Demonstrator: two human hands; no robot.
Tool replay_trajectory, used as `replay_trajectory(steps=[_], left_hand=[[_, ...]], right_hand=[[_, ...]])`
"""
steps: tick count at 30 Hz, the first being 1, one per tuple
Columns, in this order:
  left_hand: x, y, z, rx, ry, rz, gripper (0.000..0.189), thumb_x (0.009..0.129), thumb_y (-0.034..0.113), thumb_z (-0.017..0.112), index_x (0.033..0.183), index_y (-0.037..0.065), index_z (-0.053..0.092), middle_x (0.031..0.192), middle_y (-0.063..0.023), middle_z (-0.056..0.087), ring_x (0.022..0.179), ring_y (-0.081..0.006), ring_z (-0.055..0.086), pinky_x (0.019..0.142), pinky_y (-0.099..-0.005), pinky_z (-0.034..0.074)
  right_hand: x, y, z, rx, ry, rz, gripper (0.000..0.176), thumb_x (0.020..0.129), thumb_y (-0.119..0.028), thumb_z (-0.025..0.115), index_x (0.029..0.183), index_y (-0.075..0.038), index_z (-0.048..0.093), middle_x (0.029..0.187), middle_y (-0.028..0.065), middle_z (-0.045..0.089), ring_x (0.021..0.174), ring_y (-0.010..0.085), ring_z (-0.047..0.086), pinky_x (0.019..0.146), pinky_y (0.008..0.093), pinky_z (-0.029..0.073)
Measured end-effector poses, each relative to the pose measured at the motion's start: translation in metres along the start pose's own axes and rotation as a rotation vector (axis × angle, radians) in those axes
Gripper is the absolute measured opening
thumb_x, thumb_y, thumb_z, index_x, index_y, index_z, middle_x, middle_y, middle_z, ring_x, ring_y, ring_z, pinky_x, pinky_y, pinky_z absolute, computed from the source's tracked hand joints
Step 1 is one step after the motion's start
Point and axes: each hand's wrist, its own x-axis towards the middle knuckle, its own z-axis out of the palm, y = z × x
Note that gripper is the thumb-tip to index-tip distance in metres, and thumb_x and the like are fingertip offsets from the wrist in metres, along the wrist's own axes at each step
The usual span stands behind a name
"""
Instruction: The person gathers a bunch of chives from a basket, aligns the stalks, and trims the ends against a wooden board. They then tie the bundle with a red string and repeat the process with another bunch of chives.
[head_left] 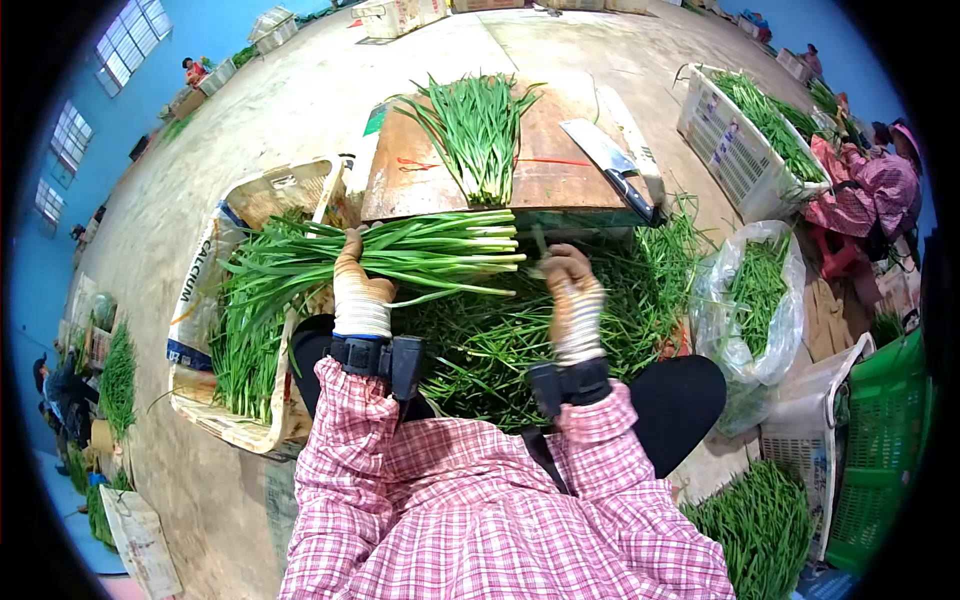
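While the left grip [352, 272] was closed tight round a bundle [440, 250] of long green stalks, that bundle lay crosswise just in front of the wooden surface [550, 175], its pale cut ends pointing right. The right grip [568, 277] (gloved, like the other) sat just beside those ends, fingers curled shut; whether it pinched a stalk I could not tell. On the surface lay a second bundle [475, 130] and a cleaver [610, 160], apart. Loose greens [500, 350] were heaped below both grips. A sack [200, 300] of stalks stood at the left, and a plastic bag [790, 320] and a crate [730, 150] of greens at the right.
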Motion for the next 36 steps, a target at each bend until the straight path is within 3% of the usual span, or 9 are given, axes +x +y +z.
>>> replay_trajectory(steps=[4, 9, 14, 19, 21, 23, 27, 31, 36], left_hand=[[-0.011, 0.021, 0.003, -0.01, 0.014, 0.021, 0.031, 0.085, 0.038, 0.073, 0.104, 0.014, 0.069, 0.109, -0.0052, 0.069, 0.1, -0.0285, 0.064, 0.097, -0.0499, 0.046], [-0.012, 0.005, 0.01, 0.039, -0.068, 0.11, 0.035, 0.085, 0.042, 0.072, 0.105, 0.014, 0.069, 0.11, -0.0054, 0.069, 0.101, -0.0274, 0.063, 0.098, -0.048, 0.045], [-0.021, -0.001, 0.018, -0.01, -0.048, 0.091, 0.038, 0.084, 0.038, 0.074, 0.11, 0.011, 0.067, 0.114, -0.0073, 0.067, 0.104, -0.0289, 0.062, 0.099, -0.0488, 0.044], [0.007, 0.028, 0.0, -0.091, 0.007, 0.038, 0.039, 0.086, 0.036, 0.072, 0.114, 0.01, 0.066, 0.119, -0.0113, 0.066, 0.108, -0.034, 0.061, 0.101, -0.0524, 0.044], [-0.007, 0.031, 0.013, -0.089, 0.135, 0.051, 0.042, 0.085, 0.038, 0.073, 0.115, 0.01, 0.065, 0.12, -0.0106, 0.066, 0.11, -0.0342, 0.06, 0.101, -0.0542, 0.044], [-0.004, 0.027, 0.014, -0.072, 0.059, 0.031, 0.042, 0.085, 0.039, 0.073, 0.115, 0.011, 0.065, 0.123, -0.0102, 0.064, 0.113, -0.0351, 0.058, 0.102, -0.0575, 0.042], [0.004, 0.014, 0.01, -0.088, -0.061, -0.055, 0.04, 0.085, 0.037, 0.072, 0.115, 0.011, 0.066, 0.125, -0.0095, 0.063, 0.114, -0.0358, 0.057, 0.103, -0.0581, 0.041], [0.011, 0.015, 0.007, -0.096, 0.008, -0.062, 0.036, 0.085, 0.036, 0.072, 0.112, 0.012, 0.067, 0.119, -0.0092, 0.066, 0.109, -0.0352, 0.06, 0.099, -0.0574, 0.044], [0.011, 0.03, 0.004, -0.058, 0.015, -0.044, 0.038, 0.086, 0.039, 0.07, 0.114, 0.014, 0.066, 0.118, -0.0097, 0.067, 0.107, -0.0352, 0.062, 0.096, -0.057, 0.047]], right_hand=[[0.005, -0.015, -0.048, -1.432, 0.152, -0.055, 0.016, 0.079, -0.017, 0.073, 0.094, -0.012, 0.073, 0.124, 0.0138, 0.057, 0.109, 0.0327, 0.058, 0.092, 0.0479, 0.046], [-0.039, -0.052, 0.049, -0.145, -0.522, 0.42, 0.054, 0.093, -0.05, 0.061, 0.115, -0.001, 0.068, 0.099, 0.0071, 0.071, 0.084, 0.0098, 0.06, 0.074, 0.0227, 0.046], [-0.036, -0.05, 0.08, 0.47, -0.346, 0.732, 0.015, 0.091, -0.021, 0.064, 0.088, -0.007, 0.069, 0.063, -0.0041, 0.051, 0.054, 0.0068, 0.045, 0.052, 0.0239, 0.036], [-0.006, -0.071, 0.005, 0.665, -0.483, 0.474, 0.017, 0.091, -0.015, 0.059, 0.092, -0.002, 0.069, 0.071, 0.0047, 0.062, 0.059, 0.0122, 0.058, 0.059, 0.0268, 0.05], [0.0, -0.076, 0.0, -0.339, -0.413, 0.305, 0.038, 0.089, -0.025, 0.065, 0.114, 0.003, 0.066, 0.098, 0.0113, 0.07, 0.089, 0.0177, 0.066, 0.08, 0.0303, 0.053], [-0.005, -0.05, 0.019, -0.606, -0.403, 0.191, 0.042, 0.09, -0.027, 0.067, 0.118, 0.005, 0.065, 0.106, 0.0119, 0.07, 0.098, 0.0177, 0.064, 0.088, 0.0287, 0.049], [-0.011, -0.028, 0.082, 0.077, -0.286, 0.327, 0.031, 0.09, -0.026, 0.069, 0.109, -0.001, 0.069, 0.097, 0.0034, 0.071, 0.08, 0.0097, 0.06, 0.075, 0.0248, 0.048], [-0.01, -0.041, 0.078, 0.033, -0.25, 0.508, 0.009, 0.089, -0.011, 0.061, 0.087, -0.004, 0.067, 0.075, 0.0012, 0.065, 0.062, 0.0109, 0.057, 0.057, 0.0277, 0.048], [0.004, -0.031, -0.002, -0.027, -0.318, 0.543, 0.022, 0.087, -0.021, 0.063, 0.094, -0.001, 0.069, 0.084, 0.0082, 0.068, 0.075, 0.0163, 0.064, 0.07, 0.0281, 0.052]])
